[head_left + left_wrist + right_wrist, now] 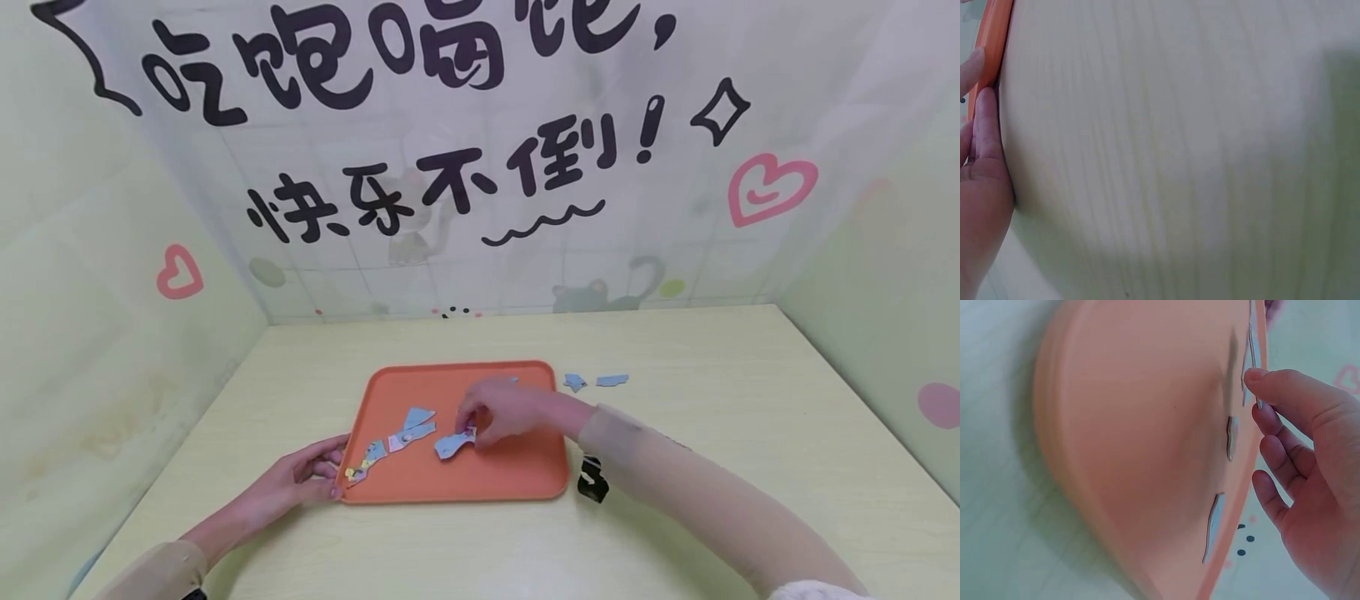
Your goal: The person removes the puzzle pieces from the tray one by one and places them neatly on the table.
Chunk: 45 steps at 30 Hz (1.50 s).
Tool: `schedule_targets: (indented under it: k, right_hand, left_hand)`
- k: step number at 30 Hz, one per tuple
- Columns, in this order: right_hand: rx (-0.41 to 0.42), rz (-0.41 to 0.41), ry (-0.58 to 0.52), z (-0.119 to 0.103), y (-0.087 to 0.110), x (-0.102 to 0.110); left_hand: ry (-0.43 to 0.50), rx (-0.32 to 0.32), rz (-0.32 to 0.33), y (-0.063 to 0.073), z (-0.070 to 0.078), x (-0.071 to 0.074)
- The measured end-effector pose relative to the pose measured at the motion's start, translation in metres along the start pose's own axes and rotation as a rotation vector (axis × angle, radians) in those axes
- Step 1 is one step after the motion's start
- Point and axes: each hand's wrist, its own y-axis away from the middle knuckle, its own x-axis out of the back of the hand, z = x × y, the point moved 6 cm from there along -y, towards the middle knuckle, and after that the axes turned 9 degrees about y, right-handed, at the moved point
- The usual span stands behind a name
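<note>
Beige sleeve (697, 500); right fingers (1265, 419) pinch thin, wavy blue piece (452, 445); left fingers (986, 125) grip rimmed orange tray (510, 475).

Soft, even brightness fills the head view, palest at the upper right of the white, black-lettered sheet (495, 125). Broad diffuse shadows dim the left wrist view's pale wood-grained tabletop (1160, 150); the right wrist view's orange rounded-corner tray (1141, 425) looks hazy, faintly shadowed.
</note>
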Motion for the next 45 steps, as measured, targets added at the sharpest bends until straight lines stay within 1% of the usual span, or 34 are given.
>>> schedule_targets:
  k: [2,6,10,13,23,30,34,45]
  right_hand:
    - [-0.013,0.012,-0.028,0.004,0.004,0.004]
    - [-0.02,0.07,-0.04,0.014,0.013,0.015]
    - [0.005,0.165,-0.023,0.025,0.025,0.029]
    - [0.005,0.223,-0.017,0.035,0.036,0.037]
    - [-0.075,0.402,-0.038,0.069,0.079,0.064]
    - [-0.106,0.502,0.006,0.088,0.109,0.076]
    - [-0.141,0.541,0.026,0.103,0.126,0.078]
    - [-0.281,0.563,0.033,0.141,0.169,0.078]
  left_hand:
    - [-0.001,-0.005,0.001,0.0,0.0,0.0]
    - [0.009,-0.044,-0.012,0.001,0.002,-0.001]
    - [0.014,-0.041,-0.009,0.001,0.003,-0.001]
    - [0.009,-0.037,-0.009,0.001,0.003,-0.001]
    - [0.014,-0.043,-0.026,0.001,0.004,-0.002]
    - [0.008,-0.038,-0.023,0.002,0.006,-0.002]
    - [0.008,-0.025,-0.017,0.002,0.006,-0.002]
    - [0.01,-0.04,-0.03,0.002,0.005,-0.003]
